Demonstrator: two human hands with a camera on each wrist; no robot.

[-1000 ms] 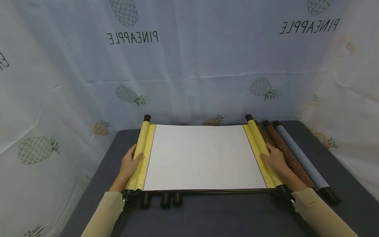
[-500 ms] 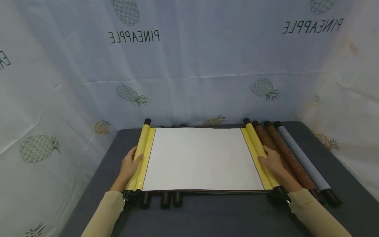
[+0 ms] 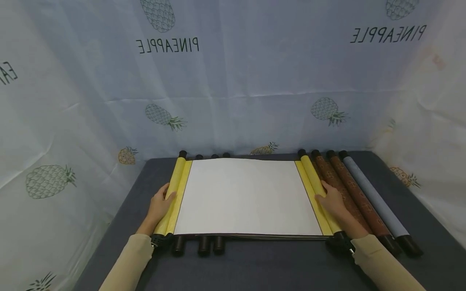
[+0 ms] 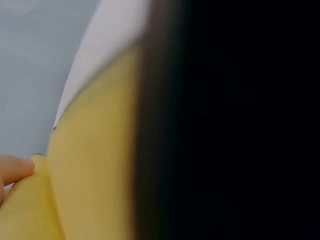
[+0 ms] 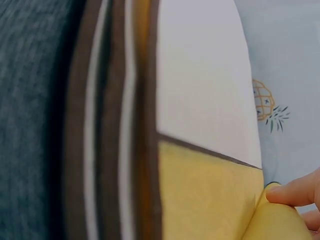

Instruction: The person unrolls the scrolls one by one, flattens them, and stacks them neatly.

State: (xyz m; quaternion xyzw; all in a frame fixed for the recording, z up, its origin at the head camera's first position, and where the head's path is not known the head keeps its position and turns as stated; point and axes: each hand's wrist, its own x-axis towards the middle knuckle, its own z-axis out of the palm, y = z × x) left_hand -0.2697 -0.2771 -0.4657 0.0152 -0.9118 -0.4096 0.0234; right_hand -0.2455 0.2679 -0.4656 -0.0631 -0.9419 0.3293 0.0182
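A scroll with a blank white sheet (image 3: 247, 198) and yellow borders lies unrolled across the middle of the head view. My left hand (image 3: 158, 205) grips its left yellow roller (image 3: 176, 176), thumb on top. On the opposite side my right hand (image 3: 332, 202) holds the right yellow roller (image 3: 312, 171), thumb over it and fingers around the outer side. Black knobs cap the roller ends. In the left wrist view a fingertip (image 4: 17, 169) touches the yellow roll; a dark shape covers much of that view. The right wrist view shows the thumb (image 5: 295, 191) on the yellow roll.
Right of the scroll lie two brown patterned rolls (image 3: 358, 194) and a grey-blue roll (image 3: 376, 198). Several black knobs (image 3: 204, 245) poke out under the sheet's front edge. A dark cloth (image 3: 262, 266) covers the table. Pineapple-print curtains (image 3: 240, 81) stand behind and beside it.
The right roller has shifted slightly left with my right hand, uncovering more of the brown rolls. The scroll's far edge sits lower, and black knobs show behind it. My left hand stays nearly still.
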